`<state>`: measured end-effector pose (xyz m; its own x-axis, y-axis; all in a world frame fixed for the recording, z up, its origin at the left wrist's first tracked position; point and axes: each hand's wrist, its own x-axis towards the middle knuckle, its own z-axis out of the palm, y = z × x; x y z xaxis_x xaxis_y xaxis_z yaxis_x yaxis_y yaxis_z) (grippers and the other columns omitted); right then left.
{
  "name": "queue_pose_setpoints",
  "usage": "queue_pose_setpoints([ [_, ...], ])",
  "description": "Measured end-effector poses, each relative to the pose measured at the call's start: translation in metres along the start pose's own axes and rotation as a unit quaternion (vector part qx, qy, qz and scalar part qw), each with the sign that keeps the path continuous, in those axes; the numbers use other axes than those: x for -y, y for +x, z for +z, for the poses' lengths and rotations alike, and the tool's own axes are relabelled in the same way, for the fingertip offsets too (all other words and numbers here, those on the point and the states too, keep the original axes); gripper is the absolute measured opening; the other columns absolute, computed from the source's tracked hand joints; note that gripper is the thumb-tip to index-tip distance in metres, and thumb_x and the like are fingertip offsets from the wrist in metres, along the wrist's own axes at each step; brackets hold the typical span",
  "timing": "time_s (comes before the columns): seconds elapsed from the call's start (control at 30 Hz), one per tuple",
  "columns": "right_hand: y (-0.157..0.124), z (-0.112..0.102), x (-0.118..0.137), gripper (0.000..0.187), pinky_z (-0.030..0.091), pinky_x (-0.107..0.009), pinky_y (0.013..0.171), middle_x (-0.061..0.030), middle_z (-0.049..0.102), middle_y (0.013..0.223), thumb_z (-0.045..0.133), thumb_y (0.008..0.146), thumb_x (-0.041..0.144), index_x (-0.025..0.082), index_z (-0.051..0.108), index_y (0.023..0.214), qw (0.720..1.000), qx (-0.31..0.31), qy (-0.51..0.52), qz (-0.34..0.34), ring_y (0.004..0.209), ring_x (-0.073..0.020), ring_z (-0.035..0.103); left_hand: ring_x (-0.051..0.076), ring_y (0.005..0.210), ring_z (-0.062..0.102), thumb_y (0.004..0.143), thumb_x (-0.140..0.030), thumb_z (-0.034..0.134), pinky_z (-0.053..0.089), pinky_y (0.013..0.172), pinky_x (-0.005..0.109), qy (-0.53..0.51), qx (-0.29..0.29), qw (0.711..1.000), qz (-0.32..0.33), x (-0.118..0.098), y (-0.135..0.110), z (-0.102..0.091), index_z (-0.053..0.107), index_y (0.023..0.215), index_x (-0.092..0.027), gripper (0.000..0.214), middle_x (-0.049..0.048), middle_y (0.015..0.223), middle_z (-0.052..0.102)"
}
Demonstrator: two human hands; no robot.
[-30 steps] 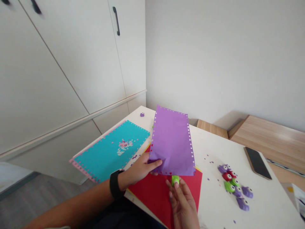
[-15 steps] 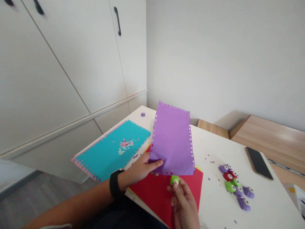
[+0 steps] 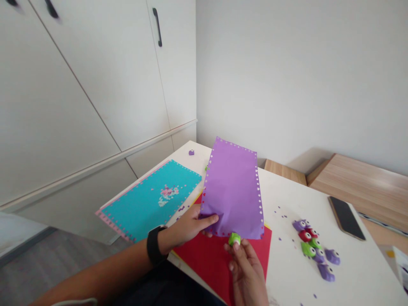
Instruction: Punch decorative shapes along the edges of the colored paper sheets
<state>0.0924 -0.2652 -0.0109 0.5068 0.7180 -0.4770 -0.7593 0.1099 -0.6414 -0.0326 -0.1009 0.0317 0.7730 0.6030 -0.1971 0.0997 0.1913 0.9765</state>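
The right fingers (image 3: pixel 237 248) are pressed together in a pinch on a green craft punch (image 3: pixel 234 239), and the left thumb (image 3: pixel 208 219) lies across the lower corner of a purple paper sheet (image 3: pixel 234 187), clamping it against the fingers behind; the sheet rises upright from that grip, slightly buckled above the left hand (image 3: pixel 188 225), and its lower edge meets the punch just above the right hand (image 3: pixel 247 274), though whether it has entered the punch's slot cannot be told. The sheet looks light, thin and soft, so it would likely flop unless held low and near the edge being worked; its rows of small heart cut-outs leave the margins the weakest part, so the plain middle seems the safer hold. The punch looks small, rigid and easy to grip by its body.

A black watch (image 3: pixel 153 245) circles the left wrist, just beside the purple sheet's lower corner; a red paper sheet (image 3: pixel 216 263) lies directly beneath the purple sheet; a teal paper sheet (image 3: pixel 149 204) with punched edges lies left of it, over a pink sheet (image 3: pixel 110 223); a cluster of purple, red and green craft punches (image 3: pixel 314 250) sits right of it on the white table (image 3: pixel 296 280), with a black phone (image 3: pixel 346 217) farther right.
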Motion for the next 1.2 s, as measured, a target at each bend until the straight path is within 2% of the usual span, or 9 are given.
queue_pose_setpoints([
  [0.17, 0.0, 0.001, 0.007, 0.04, 0.045, -0.018, 0.049, -0.0046, 0.069, 0.1, 0.092, 0.071, 0.034, 0.017, 0.07, 0.1, 0.999, 0.035, -0.027, -0.016, 0.08, -0.0154, 0.065, 0.019, 0.074, 0.068, 0.083, -0.052, 0.075, 0.057, 0.063, 0.029, -0.011, 0.0, 0.999, -0.031, 0.005, 0.001, -0.001, 0.069, 0.1, -0.013, 0.043, 0.0069, 0.086, 0.074],
  [0.3, -0.001, 0.001, 0.012, 0.04, 0.045, -0.02, 0.05, -0.0063, 0.07, 0.104, 0.089, 0.075, 0.034, 0.019, 0.07, 0.107, 0.996, 0.073, -0.045, -0.013, 0.082, -0.0182, 0.066, 0.016, 0.07, 0.066, 0.083, -0.052, 0.075, 0.056, 0.062, 0.026, -0.027, 0.019, 0.999, -0.041, 0.004, 0.001, -0.004, 0.071, 0.097, -0.014, 0.04, 0.006, 0.085, 0.074],
  [0.43, 0.0, 0.001, 0.016, 0.036, 0.045, -0.021, 0.051, -0.0059, 0.07, 0.097, 0.087, 0.076, 0.034, 0.019, 0.071, 0.105, 0.993, 0.095, -0.07, -0.017, 0.08, -0.0181, 0.065, 0.016, 0.07, 0.065, 0.08, -0.053, 0.078, 0.057, 0.062, 0.026, -0.032, 0.032, 0.998, -0.053, 0.001, 0.003, -0.007, 0.072, 0.097, -0.014, 0.043, 0.0055, 0.084, 0.074],
  [0.53, 0.001, 0.001, 0.016, 0.034, 0.045, -0.021, 0.052, -0.0059, 0.07, 0.094, 0.087, 0.077, 0.035, 0.019, 0.072, 0.104, 0.992, 0.097, -0.083, -0.019, 0.078, -0.0166, 0.063, 0.017, 0.074, 0.066, 0.08, -0.054, 0.077, 0.057, 0.063, 0.027, -0.034, 0.036, 0.997, -0.055, 0.002, 0.005, -0.009, 0.073, 0.1, -0.014, 0.044, 0.0061, 0.087, 0.074],
  [0.73, -0.001, 0.003, 0.012, 0.032, 0.039, -0.02, 0.051, -0.0046, 0.07, 0.079, 0.086, 0.077, 0.04, 0.015, 0.073, 0.092, 0.989, 0.091, -0.108, -0.038, 0.054, -0.0078, 0.047, 0.017, 0.073, 0.066, 0.081, -0.053, 0.077, 0.057, 0.065, 0.029, -0.029, 0.04, 0.997, -0.058, 0.004, 0.006, -0.011, 0.072, 0.1, -0.015, 0.042, 0.006, 0.089, 0.074],
  [0.9, -0.001, 0.004, 0.01, 0.031, 0.039, -0.021, 0.054, -0.0032, 0.068, 0.073, 0.087, 0.076, 0.042, 0.015, 0.073, 0.083, 0.989, 0.082, -0.113, -0.052, 0.054, -0.008, 0.046, 0.016, 0.069, 0.065, 0.082, -0.051, 0.076, 0.057, 0.065, 0.03, -0.023, 0.048, 0.998, -0.044, 0.002, 0.006, -0.012, 0.072, 0.101, -0.016, 0.04, 0.0046, 0.087, 0.073],
  [1.03, 0.0, 0.004, 0.008, 0.031, 0.037, -0.021, 0.053, -0.002, 0.066, 0.068, 0.087, 0.075, 0.042, 0.015, 0.072, 0.08, 0.99, 0.073, -0.107, -0.058, 0.054, -0.0085, 0.043, 0.014, 0.062, 0.063, 0.083, -0.053, 0.075, 0.054, 0.063, 0.027, -0.005, 0.071, 0.997, -0.043, -0.002, 0.005, -0.011, 0.072, 0.094, -0.014, 0.041, 0.0038, 0.079, 0.073],
  [1.2, 0.003, 0.002, 0.004, 0.028, 0.04, -0.023, 0.056, -0.0015, 0.065, 0.074, 0.088, 0.075, 0.038, 0.017, 0.073, 0.085, 0.993, 0.065, -0.078, -0.052, 0.063, -0.0114, 0.05, 0.014, 0.061, 0.063, 0.082, -0.054, 0.075, 0.052, 0.061, 0.025, 0.001, 0.074, 0.996, -0.044, -0.004, 0.006, -0.009, 0.071, 0.086, -0.013, 0.041, 0.0039, 0.076, 0.072],
])
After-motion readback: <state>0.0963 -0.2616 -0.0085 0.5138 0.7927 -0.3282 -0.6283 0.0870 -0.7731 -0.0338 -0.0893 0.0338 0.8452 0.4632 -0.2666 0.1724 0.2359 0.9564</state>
